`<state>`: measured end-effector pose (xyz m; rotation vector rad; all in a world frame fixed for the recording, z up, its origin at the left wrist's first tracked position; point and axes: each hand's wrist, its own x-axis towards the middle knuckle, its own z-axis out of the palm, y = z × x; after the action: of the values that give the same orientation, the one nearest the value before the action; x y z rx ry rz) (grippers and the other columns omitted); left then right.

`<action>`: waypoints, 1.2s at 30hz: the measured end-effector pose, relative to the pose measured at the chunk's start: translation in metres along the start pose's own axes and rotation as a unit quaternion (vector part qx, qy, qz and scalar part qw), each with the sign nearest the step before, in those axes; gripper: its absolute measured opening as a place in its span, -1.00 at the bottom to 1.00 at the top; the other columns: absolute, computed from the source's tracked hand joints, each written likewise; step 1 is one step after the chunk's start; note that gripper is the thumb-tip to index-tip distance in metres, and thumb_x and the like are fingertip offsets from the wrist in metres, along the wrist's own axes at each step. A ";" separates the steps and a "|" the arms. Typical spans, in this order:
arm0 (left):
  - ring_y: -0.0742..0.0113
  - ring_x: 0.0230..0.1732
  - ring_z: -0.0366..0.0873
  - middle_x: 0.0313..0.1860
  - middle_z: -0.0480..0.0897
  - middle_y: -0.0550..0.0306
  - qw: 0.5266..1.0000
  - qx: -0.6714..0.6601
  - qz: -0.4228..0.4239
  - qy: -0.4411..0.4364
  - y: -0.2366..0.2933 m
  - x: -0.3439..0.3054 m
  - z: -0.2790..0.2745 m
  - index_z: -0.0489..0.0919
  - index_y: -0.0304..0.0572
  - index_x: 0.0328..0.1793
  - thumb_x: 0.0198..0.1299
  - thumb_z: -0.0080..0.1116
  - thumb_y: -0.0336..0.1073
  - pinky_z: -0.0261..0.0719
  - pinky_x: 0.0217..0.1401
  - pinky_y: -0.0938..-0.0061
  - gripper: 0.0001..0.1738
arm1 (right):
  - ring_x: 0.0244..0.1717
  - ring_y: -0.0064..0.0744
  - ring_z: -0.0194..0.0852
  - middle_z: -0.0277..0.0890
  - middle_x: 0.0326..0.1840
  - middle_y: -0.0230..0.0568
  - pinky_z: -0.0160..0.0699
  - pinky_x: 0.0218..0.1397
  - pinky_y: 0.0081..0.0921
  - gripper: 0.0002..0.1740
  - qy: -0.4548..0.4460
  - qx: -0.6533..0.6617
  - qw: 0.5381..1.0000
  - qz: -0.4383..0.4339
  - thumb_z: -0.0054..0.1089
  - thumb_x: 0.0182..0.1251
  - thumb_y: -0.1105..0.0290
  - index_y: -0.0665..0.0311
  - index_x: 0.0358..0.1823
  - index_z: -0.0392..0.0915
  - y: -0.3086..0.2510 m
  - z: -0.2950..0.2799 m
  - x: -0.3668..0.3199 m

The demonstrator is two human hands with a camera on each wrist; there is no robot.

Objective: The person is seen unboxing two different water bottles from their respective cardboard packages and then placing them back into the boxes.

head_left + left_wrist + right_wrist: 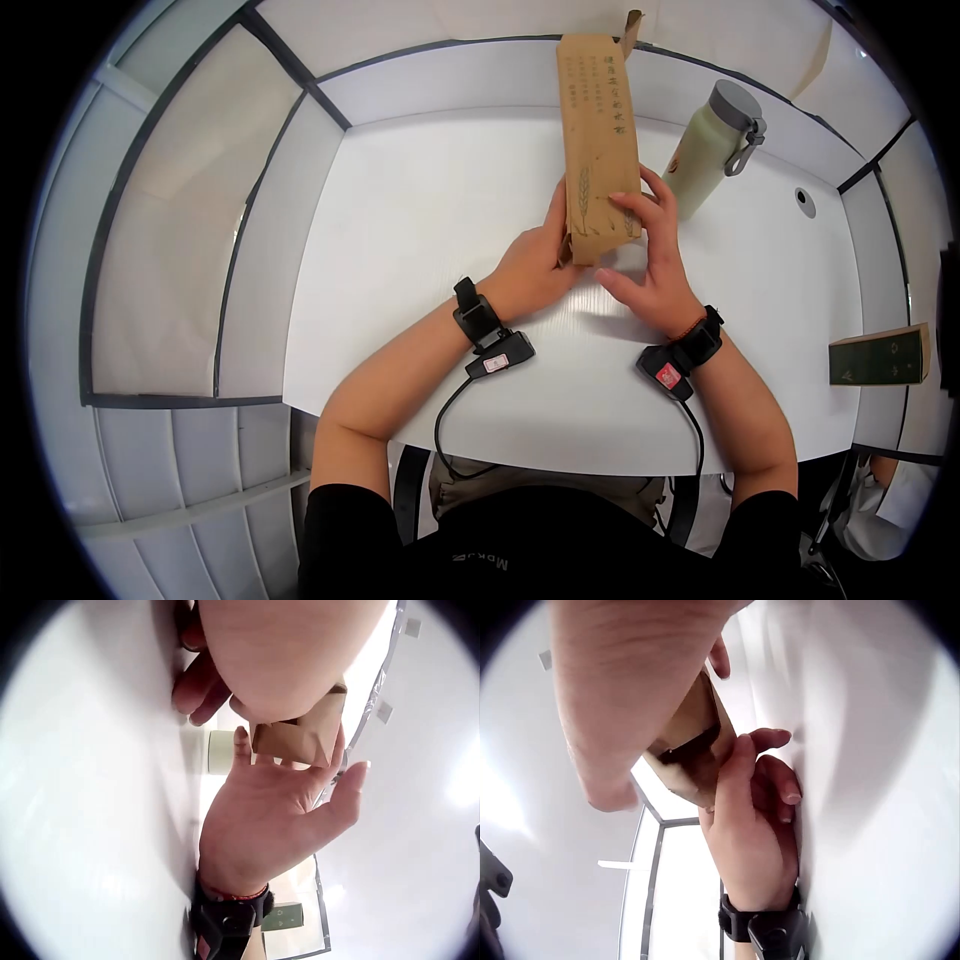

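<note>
A long brown cardboard box (600, 140) with printed writing is held up off the white table, its near end low and its far end towards the back panel. The left hand (540, 265) grips its lower left side, with the thumb along the edge. The right hand (655, 255) lies against the right side, fingers on the box and thumb held away from it. In the left wrist view the box's folded end (296, 739) shows above the right palm (259, 817). The right wrist view shows a dark gap at the box's end flap (694, 761), beside the left hand (750, 840).
A pale green bottle (695, 150) with a grey lid stands right of the box. A dark green box (878, 358) is at the table's right edge, and a round cable hole (805, 203) is at the back right. White panels surround the table (400, 200).
</note>
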<state>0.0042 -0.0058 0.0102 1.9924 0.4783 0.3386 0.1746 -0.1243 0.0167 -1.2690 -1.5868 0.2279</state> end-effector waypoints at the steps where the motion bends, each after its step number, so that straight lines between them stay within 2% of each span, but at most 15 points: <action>1: -0.25 -0.06 0.69 0.03 0.68 -0.30 1.000 -0.004 -0.015 -0.008 -0.005 0.001 0.000 -0.50 -0.02 0.71 0.25 0.14 -0.43 0.63 0.00 0.12 0.17 | 0.46 0.09 0.21 -0.15 0.60 0.12 0.43 0.44 -0.04 -0.15 -0.001 0.007 1.000 -0.005 0.56 0.12 0.22 0.09 0.43 0.30 -0.003 -0.001 0.001; 4: -0.23 -0.09 0.69 -0.04 0.68 -0.29 0.999 0.000 0.042 0.013 -0.007 0.002 0.002 -0.50 -0.04 0.71 0.24 0.09 -0.45 0.63 -0.02 0.15 0.15 | 0.44 0.08 0.25 -0.12 0.59 0.11 0.46 0.42 -0.07 -0.24 0.024 -0.027 0.999 0.017 0.50 0.20 0.29 0.12 0.40 0.32 -0.003 0.003 0.001; 5: -0.22 -0.11 0.69 -0.10 0.70 -0.25 0.999 -0.029 0.023 0.004 -0.006 0.001 0.002 -0.50 -0.06 0.71 0.25 0.10 -0.40 0.63 -0.04 0.14 0.15 | 0.42 0.06 0.29 -0.08 0.58 0.10 0.49 0.39 -0.11 -0.34 0.032 -0.045 0.998 0.020 0.43 0.27 0.37 0.14 0.37 0.34 -0.005 0.003 0.002; 8: 0.18 -0.30 0.65 0.06 0.65 -0.16 0.997 0.044 0.036 0.044 -0.005 0.000 0.007 -0.32 0.01 0.75 0.29 0.07 -0.42 0.66 -0.13 0.36 0.05 | 0.40 0.05 0.31 -0.05 0.57 0.09 0.53 0.36 -0.13 -0.35 0.040 -0.059 0.997 0.011 0.42 0.26 0.40 0.15 0.36 0.35 -0.004 0.005 0.002; 9: 0.15 -0.29 0.65 0.04 0.65 -0.16 0.999 0.040 0.007 0.025 0.004 -0.001 0.004 -0.32 -0.03 0.75 0.22 0.20 -0.33 0.65 -0.09 0.37 0.13 | 0.39 0.06 0.32 -0.03 0.56 0.09 0.54 0.35 -0.13 -0.35 0.041 -0.063 0.997 0.011 0.42 0.25 0.44 0.14 0.36 0.35 -0.003 0.004 0.002; 12: 0.21 -0.28 0.65 0.01 0.66 -0.09 0.999 0.022 -0.012 -0.033 0.017 -0.007 -0.002 -0.40 -0.03 0.74 0.15 0.29 -0.32 0.62 -0.11 0.39 0.24 | 0.39 0.06 0.30 -0.01 0.55 0.08 0.54 0.34 -0.12 -0.35 0.053 -0.057 0.997 0.011 0.41 0.24 0.46 0.11 0.36 0.36 -0.005 0.003 0.003; 14: 0.21 -0.32 0.68 -0.11 0.68 -0.08 0.997 -0.027 0.032 -0.063 0.012 -0.008 -0.006 -0.59 -0.10 0.70 0.07 0.32 -0.29 0.60 -0.21 0.36 0.38 | 0.44 0.09 0.24 0.00 0.55 0.09 0.50 0.37 -0.10 -0.35 0.058 -0.052 0.997 0.017 0.40 0.24 0.47 0.09 0.36 0.36 -0.004 0.004 0.002; 15: 0.29 -0.33 0.67 -0.06 0.67 -0.08 0.995 -0.053 0.044 -0.079 0.007 -0.006 -0.008 -0.60 -0.10 0.70 0.10 0.22 -0.40 0.59 -0.20 0.42 0.33 | 0.46 0.10 0.21 0.00 0.55 0.09 0.49 0.38 -0.10 -0.35 0.061 -0.050 0.997 0.021 0.40 0.24 0.47 0.09 0.36 0.36 -0.004 0.004 0.001; 18: 0.32 -0.32 0.66 -0.03 0.66 -0.10 0.986 -0.142 0.041 -0.073 -0.003 -0.002 -0.006 -0.60 -0.07 0.70 0.13 0.08 -0.51 0.59 -0.17 0.45 0.25 | 0.54 0.14 0.10 0.00 0.54 0.09 0.43 0.43 -0.06 -0.35 0.061 -0.055 0.997 0.008 0.40 0.25 0.47 0.08 0.36 0.36 -0.003 0.004 0.001; 21: 0.29 -0.23 0.63 0.11 0.58 -0.04 0.982 -0.168 0.001 -0.083 -0.001 -0.001 -0.006 -0.58 0.16 0.73 0.17 -0.10 -0.65 0.66 -0.13 0.38 0.19 | 0.58 0.16 0.03 0.01 0.54 0.09 0.40 0.45 -0.04 -0.35 0.057 -0.042 0.997 0.015 0.40 0.25 0.48 0.08 0.36 0.36 -0.004 0.004 0.001; 24: 0.28 -0.29 0.67 -0.04 0.65 -0.10 0.973 -0.216 0.024 -0.082 0.002 -0.002 -0.006 -0.60 0.06 0.71 0.14 -0.04 -0.60 0.64 -0.11 0.42 0.21 | 0.58 0.15 0.03 0.01 0.54 0.10 0.40 0.45 -0.04 -0.36 0.060 -0.037 0.997 0.009 0.39 0.26 0.49 0.08 0.37 0.36 -0.001 0.004 0.000; 27: 0.26 -0.27 0.68 -0.03 0.66 -0.14 0.955 -0.276 0.027 -0.101 0.003 -0.002 -0.011 -0.61 0.09 0.71 0.13 -0.06 -0.62 0.67 -0.10 0.38 0.22 | 0.60 0.07 0.02 0.00 0.57 0.05 0.20 0.56 -0.05 -0.34 0.045 -0.032 0.998 0.024 0.34 0.27 0.52 0.09 0.39 0.32 -0.003 0.004 -0.002; 30: 0.12 0.10 0.69 0.39 0.47 -0.16 0.944 -0.309 0.000 -0.117 0.003 -0.001 -0.016 -0.50 0.13 0.74 0.13 -0.14 -0.69 0.70 -0.11 0.33 0.17 | 0.61 0.07 0.01 0.00 0.58 0.05 0.22 0.56 -0.05 -0.34 0.025 -0.011 0.999 0.037 0.33 0.27 0.53 0.09 0.39 0.31 -0.003 0.004 -0.004; 36: 0.16 0.13 0.68 0.41 0.46 -0.12 0.945 -0.309 0.009 -0.107 -0.008 0.003 -0.012 -0.42 0.10 0.74 0.19 0.01 -0.67 0.73 -0.06 0.29 0.16 | 0.61 0.07 0.01 0.00 0.58 0.05 0.23 0.55 -0.04 -0.33 0.024 -0.012 0.999 0.028 0.31 0.26 0.58 0.07 0.39 0.31 -0.001 0.005 -0.004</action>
<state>-0.0005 0.0084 0.0083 1.3976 0.1781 0.2403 0.1698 -0.1258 0.0134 -1.3295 -1.5186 0.2122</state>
